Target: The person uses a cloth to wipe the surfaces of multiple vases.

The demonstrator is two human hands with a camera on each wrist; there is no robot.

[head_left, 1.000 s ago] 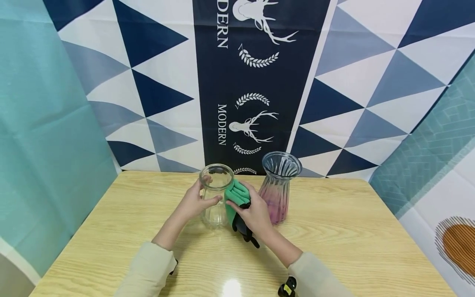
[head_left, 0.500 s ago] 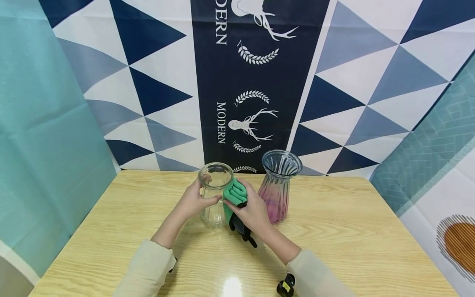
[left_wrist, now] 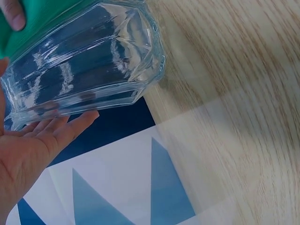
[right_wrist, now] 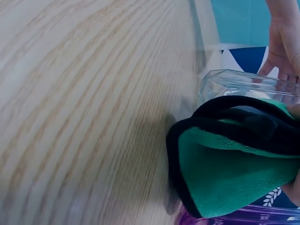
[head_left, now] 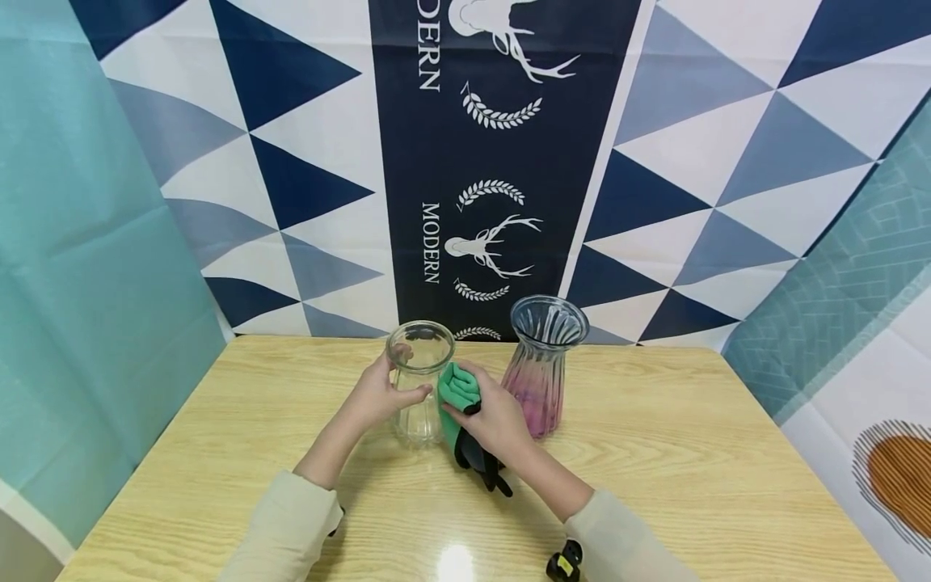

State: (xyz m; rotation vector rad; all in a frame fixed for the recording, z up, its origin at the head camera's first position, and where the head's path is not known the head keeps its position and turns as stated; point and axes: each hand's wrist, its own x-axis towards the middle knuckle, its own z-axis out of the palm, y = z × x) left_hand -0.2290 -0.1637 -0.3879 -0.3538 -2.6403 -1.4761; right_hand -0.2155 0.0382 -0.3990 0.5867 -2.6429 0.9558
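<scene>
A clear glass vase (head_left: 419,420) stands upright near the back of the table, its round rim facing up. My left hand (head_left: 380,394) grips it below the rim, thumb in front and fingers around the far left side. The left wrist view shows the vase's faceted lower part (left_wrist: 93,56) beyond the fingers. On the vase's right side, my right hand (head_left: 498,414) holds a folded green cleaning cloth (head_left: 458,390) with black edging against the glass. In the right wrist view the cloth's loose folds (right_wrist: 225,173) hang open, with the vase partly behind them.
Close to the right hand stands a fluted vase (head_left: 534,396), bluish at its flared rim and pink at the base. The wooden table (head_left: 655,453) ends at a patterned backdrop (head_left: 305,194). A small black object with a yellow mark (head_left: 564,562) is beside the right sleeve.
My right hand and the cloth have shifted slightly left and down along the vase's side, and the cloth's folds have changed shape. My left hand keeps its hold on the clear vase.
</scene>
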